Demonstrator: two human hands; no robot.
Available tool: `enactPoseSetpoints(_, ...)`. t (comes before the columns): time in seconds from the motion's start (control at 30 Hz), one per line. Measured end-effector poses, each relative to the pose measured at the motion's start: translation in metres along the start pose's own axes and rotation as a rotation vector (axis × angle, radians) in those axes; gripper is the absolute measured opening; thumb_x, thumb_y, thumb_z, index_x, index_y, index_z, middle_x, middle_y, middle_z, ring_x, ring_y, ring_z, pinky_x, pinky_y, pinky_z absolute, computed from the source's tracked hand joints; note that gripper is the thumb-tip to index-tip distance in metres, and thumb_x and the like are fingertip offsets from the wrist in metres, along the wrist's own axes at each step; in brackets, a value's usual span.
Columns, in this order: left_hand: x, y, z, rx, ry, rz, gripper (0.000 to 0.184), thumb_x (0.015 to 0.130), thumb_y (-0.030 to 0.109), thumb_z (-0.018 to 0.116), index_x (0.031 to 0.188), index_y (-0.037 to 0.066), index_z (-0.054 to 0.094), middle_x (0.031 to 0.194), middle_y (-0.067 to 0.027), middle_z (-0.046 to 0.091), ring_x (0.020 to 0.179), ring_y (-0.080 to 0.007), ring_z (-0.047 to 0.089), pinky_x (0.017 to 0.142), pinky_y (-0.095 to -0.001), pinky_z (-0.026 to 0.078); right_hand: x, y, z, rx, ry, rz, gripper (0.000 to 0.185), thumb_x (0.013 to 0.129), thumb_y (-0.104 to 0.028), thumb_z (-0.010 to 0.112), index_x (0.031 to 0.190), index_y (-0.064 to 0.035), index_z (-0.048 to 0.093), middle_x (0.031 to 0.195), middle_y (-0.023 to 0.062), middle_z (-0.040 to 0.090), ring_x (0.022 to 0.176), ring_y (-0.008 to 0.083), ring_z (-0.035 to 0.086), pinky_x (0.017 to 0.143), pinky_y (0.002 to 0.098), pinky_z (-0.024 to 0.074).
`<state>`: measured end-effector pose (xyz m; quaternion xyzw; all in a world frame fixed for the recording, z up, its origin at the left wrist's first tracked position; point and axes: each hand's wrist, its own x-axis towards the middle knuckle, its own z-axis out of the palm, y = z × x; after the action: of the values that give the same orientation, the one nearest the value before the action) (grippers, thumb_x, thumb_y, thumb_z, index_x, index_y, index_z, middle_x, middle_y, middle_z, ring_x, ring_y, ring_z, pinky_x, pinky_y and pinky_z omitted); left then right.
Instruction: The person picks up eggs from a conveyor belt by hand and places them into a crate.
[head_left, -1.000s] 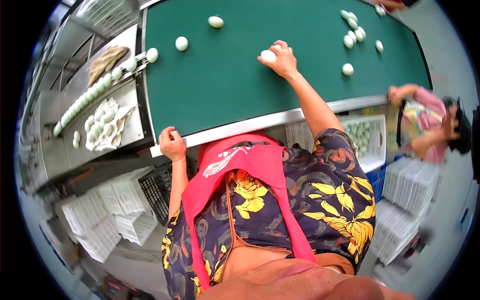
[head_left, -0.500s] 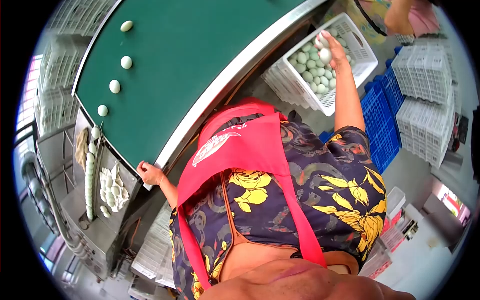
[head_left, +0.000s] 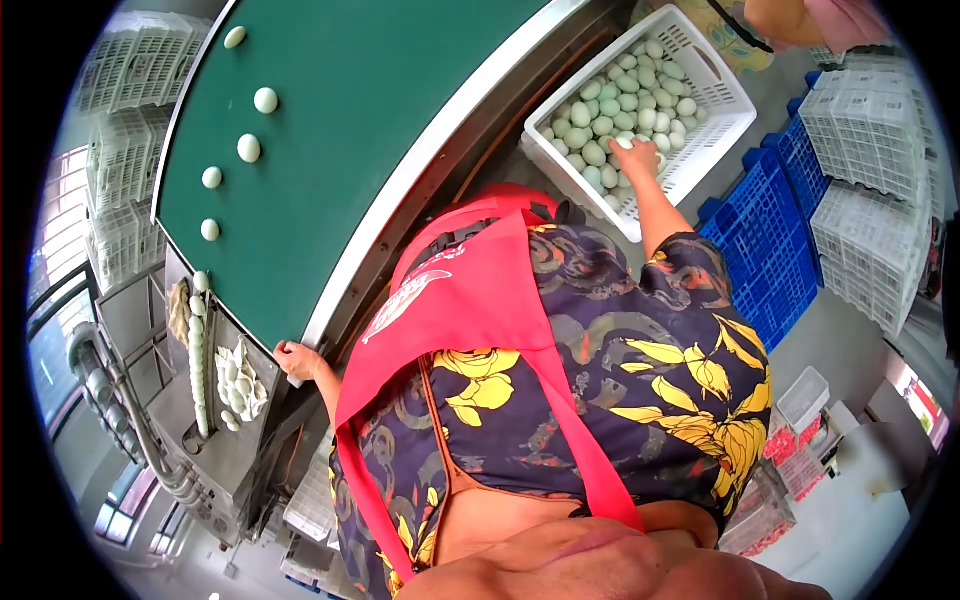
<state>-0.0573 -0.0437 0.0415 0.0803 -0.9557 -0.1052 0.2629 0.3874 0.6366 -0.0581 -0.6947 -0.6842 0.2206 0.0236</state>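
Note:
My right hand (head_left: 638,160) reaches down into a white plastic crate (head_left: 720,135) of pale green and white eggs (head_left: 600,125). Its fingers curl round eggs at the top of the pile, though the palm side is hidden. My left hand (head_left: 300,361) is closed on the near corner of the green-topped table (head_left: 350,110), by its metal rim. Several eggs lie spaced out on the green surface, one of them a white egg (head_left: 265,100). Beyond my left hand, a row of eggs (head_left: 197,360) sits in a narrow channel.
A cloth with eggs (head_left: 238,385) lies on the steel machine (head_left: 220,460) at left. White crates (head_left: 855,130) and blue plastic pallets (head_left: 765,250) stand at right. Another person's arm (head_left: 780,18) shows at the top right. Pipes (head_left: 120,400) run along the far left.
My right hand, which held eggs above the crate, has turned over and come down among the eggs. The view has shifted; my left hand stays at the table corner.

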Motion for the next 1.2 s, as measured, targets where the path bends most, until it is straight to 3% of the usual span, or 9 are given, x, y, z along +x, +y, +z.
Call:
enactPoseSetpoints(0.1, -0.005, -0.007, 0.009, 0.010, 0.061, 0.019, 0.019, 0.088, 0.011, 0.053, 0.097, 0.010, 0.070, 0.099, -0.0134, 0.072, 0.089, -0.0378, 0.067, 0.079, -0.0494, 0.051, -0.021, 0.011, 0.018, -0.055, -0.033, 0.029, 0.079, 0.081, -0.067, 0.062, 0.133, -0.0083, 0.064, 0.149, 0.0211, 0.040, 0.130, 0.0495, 0.041, 0.107, 0.0550, 0.0405)
enactPoseSetpoints(0.33, -0.007, -0.007, 0.009, 0.003, 0.084, 0.001, 0.018, 0.089, 0.012, 0.055, 0.097, 0.009, 0.071, 0.101, -0.0136, 0.072, 0.091, -0.0374, 0.066, 0.080, -0.0484, 0.051, -0.052, 0.041, 0.037, -0.261, 0.026, -0.156, 0.076, 0.088, -0.063, 0.059, 0.129, 0.0015, 0.061, 0.148, 0.0263, 0.041, 0.135, 0.0464, 0.037, 0.111, 0.0601, 0.0289)
enactPoseSetpoints(0.4, -0.011, -0.012, 0.015, -0.038, 0.125, -0.007, 0.018, 0.088, 0.011, 0.055, 0.097, 0.008, 0.071, 0.101, -0.0144, 0.072, 0.091, -0.0372, 0.066, 0.081, -0.0479, 0.051, -0.057, 0.052, 0.034, -0.226, -0.155, -0.184, 0.080, 0.088, -0.061, 0.060, 0.130, 0.0064, 0.058, 0.147, 0.0294, 0.041, 0.137, 0.0447, 0.037, 0.112, 0.0603, 0.0255)
enactPoseSetpoints(0.6, -0.025, 0.005, 0.009, -0.150, 0.148, -0.039, 0.023, 0.087, 0.008, 0.052, 0.098, 0.005, 0.071, 0.099, -0.0142, 0.072, 0.091, -0.0355, 0.067, 0.082, -0.0454, 0.051, -0.044, 0.040, 0.019, -0.588, -0.376, -0.338, 0.072, 0.085, -0.053, 0.067, 0.139, -0.0080, 0.052, 0.151, 0.0123, 0.044, 0.140, 0.0446, 0.034, 0.102, 0.0686, 0.0348)
enactPoseSetpoints(0.7, -0.031, 0.014, -0.001, -0.214, 0.124, -0.053, 0.023, 0.088, 0.011, 0.051, 0.097, 0.004, 0.071, 0.098, -0.0136, 0.072, 0.090, -0.0336, 0.067, 0.082, -0.0436, 0.052, -0.026, 0.022, -0.011, -0.574, -0.475, -0.168, 0.063, 0.085, -0.045, 0.069, 0.135, -0.0098, 0.054, 0.143, 0.0163, 0.052, 0.135, 0.0431, 0.044, 0.102, 0.0612, 0.0409)
enactPoseSetpoints(0.77, -0.034, 0.020, -0.006, -0.204, 0.116, -0.053, 0.023, 0.088, 0.011, 0.051, 0.097, 0.004, 0.071, 0.098, -0.0139, 0.072, 0.090, -0.0340, 0.067, 0.082, -0.0439, 0.051, -0.013, 0.016, -0.023, -0.089, -0.299, -0.052, 0.059, 0.083, -0.037, 0.071, 0.133, -0.0090, 0.057, 0.139, 0.0180, 0.056, 0.126, 0.0398, 0.055, 0.099, 0.0524, 0.0469)
enactPoseSetpoints(0.87, -0.033, 0.018, -0.006, -0.186, 0.109, -0.040, 0.023, 0.088, 0.013, 0.052, 0.097, 0.005, 0.071, 0.099, -0.0143, 0.072, 0.091, -0.0348, 0.066, 0.082, -0.0446, 0.051, 0.009, 0.031, 0.005, 0.008, -0.059, -0.230, 0.057, 0.080, -0.028, 0.072, 0.133, -0.0128, 0.058, 0.124, 0.0211, 0.063, 0.116, 0.0384, 0.061, 0.097, 0.0436, 0.0501)
enactPoseSetpoints(1.03, -0.026, 0.010, -0.004, -0.145, 0.088, -0.017, 0.022, 0.088, 0.015, 0.053, 0.099, 0.008, 0.072, 0.103, -0.0142, 0.071, 0.094, -0.0365, 0.066, 0.083, -0.0470, 0.050, 0.027, 0.029, 0.032, -0.061, -0.015, -0.232, 0.056, 0.076, -0.017, 0.072, 0.130, -0.0258, 0.064, 0.123, 0.0173, 0.056, 0.114, 0.0386, 0.059, 0.095, 0.0482, 0.0510)
enactPoseSetpoints(1.2, -0.016, -0.003, 0.006, -0.089, 0.096, -0.039, 0.021, 0.089, 0.015, 0.055, 0.099, 0.008, 0.072, 0.100, -0.0148, 0.072, 0.092, -0.0370, 0.068, 0.082, -0.0453, 0.052, 0.040, 0.040, 0.047, 0.170, -0.059, -0.238, 0.053, 0.078, -0.024, 0.077, 0.128, -0.0136, 0.064, 0.120, 0.0172, 0.060, 0.109, 0.0338, 0.062, 0.090, 0.0447, 0.0529)
